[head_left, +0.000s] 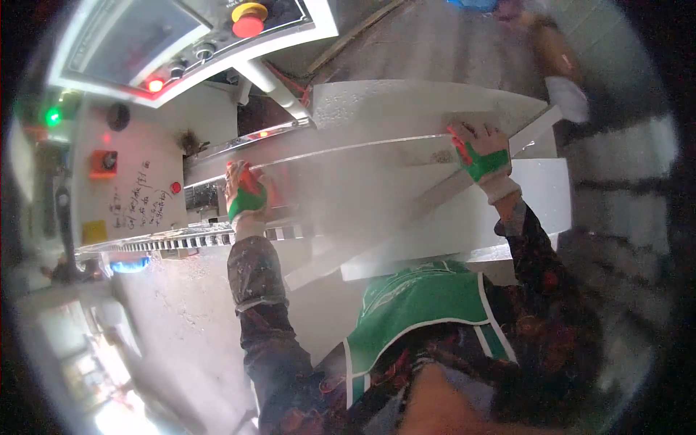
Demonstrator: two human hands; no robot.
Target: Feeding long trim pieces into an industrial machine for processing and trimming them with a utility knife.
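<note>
A long pale board point(348, 181), blurred by haze, spans the space in front of me, its bright thin edge running from one hand to the other. My left hand point(246, 192), in a white, green and red work glove, is closed over the board's left end, beside the machine's metal rail point(217, 177). Farther right, my right hand point(482, 154) wears a matching glove. Its fingers bend over the same edge near the right end. Haze partly obscures both sets of fingertips and the board's lower outline.
A control panel point(196, 61) with a red-and-yellow stop button point(249, 20) overhangs the upper left. Below it stands a white machine housing point(130, 174) with handwriting. A toothed track point(174, 243) passes left of my forearm. White panels point(464, 210) lie under the board, crossed by a slanting bar point(533, 132).
</note>
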